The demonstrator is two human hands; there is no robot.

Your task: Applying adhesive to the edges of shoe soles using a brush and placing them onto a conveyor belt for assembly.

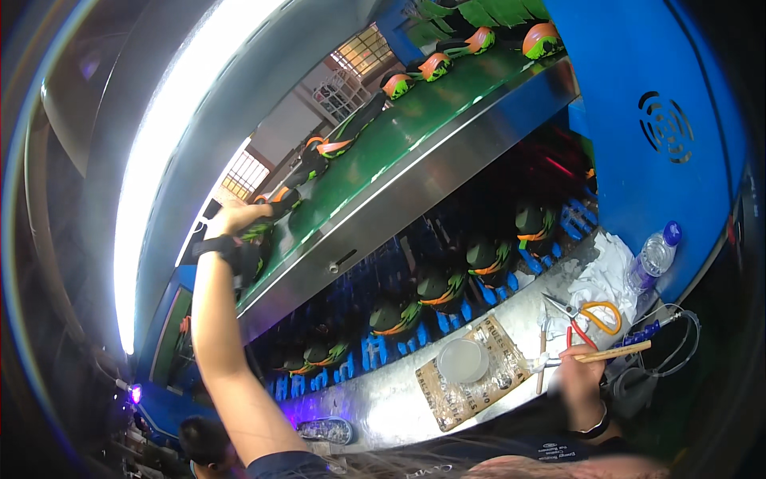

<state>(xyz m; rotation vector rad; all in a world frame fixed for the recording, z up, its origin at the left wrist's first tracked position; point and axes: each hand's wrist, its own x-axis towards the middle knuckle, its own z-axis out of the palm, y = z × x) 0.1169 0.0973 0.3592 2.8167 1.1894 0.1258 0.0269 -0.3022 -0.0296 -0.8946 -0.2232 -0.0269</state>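
While the right hand (582,377), well apart at lower right, pinched a wooden-handled tool (618,351), the nearer left hand (237,217) met a black-and-orange shoe (285,201) just rightward on the green belt (415,120), long axis seemingly along it, finger closure indeterminable.

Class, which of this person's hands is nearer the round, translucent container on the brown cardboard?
Right. The right hand is right of the container; the left hand is far to its upper left.

Black-green-orange shoe (283,204), tilted wooden-handled brush (626,351)
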